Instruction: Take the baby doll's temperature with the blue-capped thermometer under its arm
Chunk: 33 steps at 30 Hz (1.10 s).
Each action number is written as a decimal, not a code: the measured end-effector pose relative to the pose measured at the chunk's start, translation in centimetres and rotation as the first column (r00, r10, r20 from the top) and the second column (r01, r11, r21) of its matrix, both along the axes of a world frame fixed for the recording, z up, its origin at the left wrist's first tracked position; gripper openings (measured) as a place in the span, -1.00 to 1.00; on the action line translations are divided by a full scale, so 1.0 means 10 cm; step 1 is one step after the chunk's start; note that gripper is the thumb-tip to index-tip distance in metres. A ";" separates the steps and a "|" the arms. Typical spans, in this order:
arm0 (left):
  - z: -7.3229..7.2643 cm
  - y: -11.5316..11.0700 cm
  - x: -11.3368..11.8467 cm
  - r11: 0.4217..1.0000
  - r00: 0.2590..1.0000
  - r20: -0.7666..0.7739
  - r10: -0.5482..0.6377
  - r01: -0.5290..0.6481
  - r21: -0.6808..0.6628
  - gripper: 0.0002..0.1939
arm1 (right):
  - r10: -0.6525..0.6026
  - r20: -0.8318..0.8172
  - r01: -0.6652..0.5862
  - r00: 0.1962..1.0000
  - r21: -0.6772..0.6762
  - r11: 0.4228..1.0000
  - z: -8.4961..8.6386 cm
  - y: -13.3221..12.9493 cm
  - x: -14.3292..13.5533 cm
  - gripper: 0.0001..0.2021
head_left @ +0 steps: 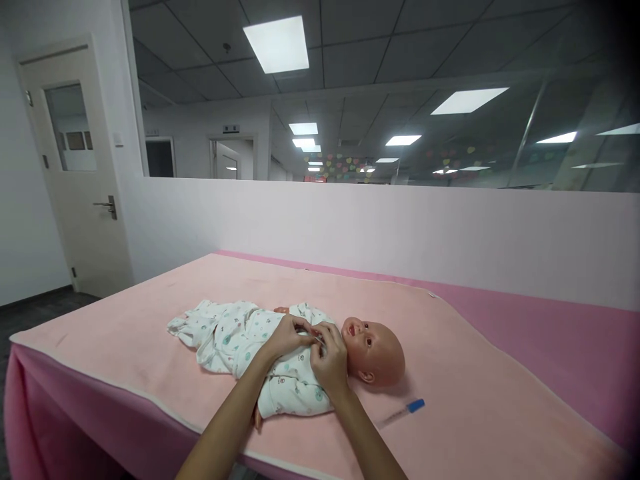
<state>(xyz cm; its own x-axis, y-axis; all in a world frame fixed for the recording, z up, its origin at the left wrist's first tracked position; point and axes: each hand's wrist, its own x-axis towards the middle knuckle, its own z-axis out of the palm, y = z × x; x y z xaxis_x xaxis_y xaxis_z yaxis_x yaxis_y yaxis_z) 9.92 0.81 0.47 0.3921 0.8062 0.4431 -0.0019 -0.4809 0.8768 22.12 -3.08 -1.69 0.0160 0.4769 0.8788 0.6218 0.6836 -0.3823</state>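
A baby doll (380, 357) lies on its back, its head to the right, dressed in a white patterned baby outfit (295, 393). Above the doll's chest, my left hand (291, 337) and my right hand (330, 358) meet with fingertips pinched together. Something thin and pale shows between the fingers, too small to name. My left wrist crosses the front of the outfit; my right hand is beside the doll's chin. Parts of the doll's chest are hidden by my hands.
A slim clear tube with a blue cap (415, 405) lies right of my right forearm on the pink table cover (480, 413). Behind the table runs a white wall (400, 227) with a large window. A closed door (75, 200) stands at the left.
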 end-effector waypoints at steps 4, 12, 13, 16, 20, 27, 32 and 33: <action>0.02 -0.02 -0.02 0.999 0.999 -0.019 -0.035 0.035 0.007 -0.89 | -0.041 -0.002 0.041 0.999 0.006 0.999 -0.01 0.01 0.00 -0.72; 0.02 -0.01 0.00 0.998 0.999 -0.004 -0.051 0.051 0.037 -0.90 | -0.103 0.015 0.102 0.995 0.038 0.994 0.00 0.00 -0.01 -0.71; 0.02 -0.01 0.01 0.997 0.998 0.004 -0.056 0.056 0.046 -0.91 | -0.102 0.022 0.101 0.995 0.039 0.994 0.00 0.00 -0.01 -0.70; 0.01 -0.01 0.01 0.996 0.998 0.007 -0.068 0.068 0.058 -0.91 | -0.099 0.039 0.097 0.994 0.047 0.994 -0.01 0.00 -0.02 -0.68; 0.03 -0.03 0.00 0.995 0.997 -0.011 -0.082 0.083 0.061 -0.90 | -0.084 0.045 0.081 0.995 0.064 0.995 -0.02 0.02 -0.02 -0.66; 0.06 -0.06 0.00 0.995 0.997 -0.028 -0.072 0.074 0.064 -0.90 | -0.079 0.058 0.077 0.995 0.036 0.996 -0.04 0.04 -0.01 -0.62; 0.06 -0.06 0.00 0.997 1.000 -0.029 0.008 -0.006 0.077 -0.88 | -0.133 0.043 0.130 0.990 0.055 0.990 -0.06 0.06 -0.01 -0.64; 0.06 -0.06 0.00 0.997 0.999 -0.035 0.015 -0.012 0.080 -0.88 | -0.151 0.042 0.148 0.988 0.055 0.987 -0.06 0.06 -0.01 -0.64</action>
<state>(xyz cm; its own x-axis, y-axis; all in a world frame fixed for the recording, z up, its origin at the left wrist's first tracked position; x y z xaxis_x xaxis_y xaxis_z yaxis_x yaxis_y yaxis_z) 9.95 0.21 1.07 0.3980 0.7744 0.4917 0.0358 -0.5487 0.8352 22.04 -2.51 -2.33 0.0429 0.4260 0.9037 0.7344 0.5998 -0.3176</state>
